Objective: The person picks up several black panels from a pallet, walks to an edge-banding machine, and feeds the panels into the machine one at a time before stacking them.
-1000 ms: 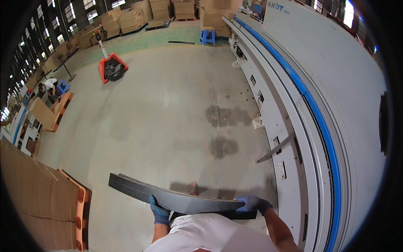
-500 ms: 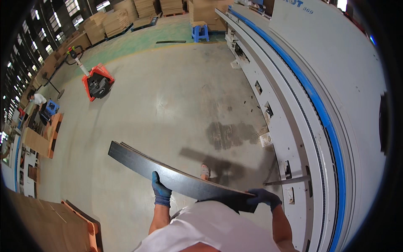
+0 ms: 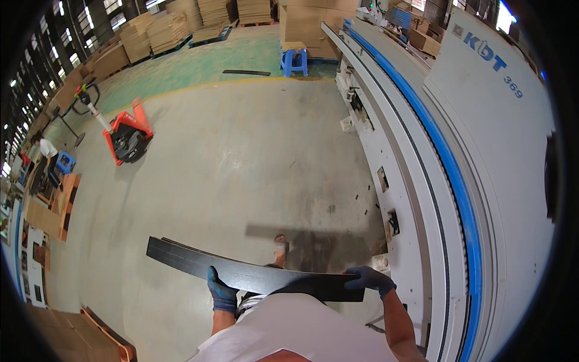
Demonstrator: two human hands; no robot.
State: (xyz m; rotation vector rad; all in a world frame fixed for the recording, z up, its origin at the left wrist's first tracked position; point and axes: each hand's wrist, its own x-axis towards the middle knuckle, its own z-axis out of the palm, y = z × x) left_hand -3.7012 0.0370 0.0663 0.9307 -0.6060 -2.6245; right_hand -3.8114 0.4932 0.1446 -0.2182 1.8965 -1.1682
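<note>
A stack of long, narrow dark boards (image 3: pixel 253 276) lies across the front of my body, with a second edge showing behind the front board at its left end. My gloved left hand (image 3: pixel 222 292) grips the lower edge left of the middle, its thumb up against the dark face. Near the right end, my gloved right hand (image 3: pixel 373 280) is closed over the upper edge and end of the boards. The undersides and the fingers behind them are hidden. One of my feet (image 3: pixel 280 248) shows beyond the boards.
A long white machine with a blue rail (image 3: pixel 449 163) runs along the right. Ahead on the left stands a red pallet jack (image 3: pixel 128 136). Farther off are a blue stool (image 3: pixel 294 62), a dark strip (image 3: pixel 246 72) on the floor and stacked panels (image 3: pixel 166 35). A person (image 3: pixel 47 152) works far left.
The boards and both hands sit lower in the picture, still gripped. The pallet jack and stool appear nearer, and more of the machine's white housing has come into view at right.
</note>
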